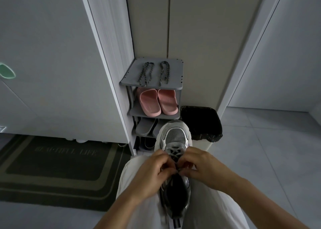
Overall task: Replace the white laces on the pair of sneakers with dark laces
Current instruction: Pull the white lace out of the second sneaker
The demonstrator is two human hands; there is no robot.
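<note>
One sneaker point(174, 136) braced toe-out on the lap point(137, 209) for steadiness; left hand point(152, 173) and right hand point(201, 166) each pinch its white lace point(175, 151), probably unthreading; two dark laces point(145, 74) wait atop the shoe rack point(173, 72)

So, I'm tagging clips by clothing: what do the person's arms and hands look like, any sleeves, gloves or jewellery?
Both forearms are bare, with no sleeve in view. The left hand and right hand wear no gloves, and no ring, watch or bracelet shows on the sides that face the camera.
</note>
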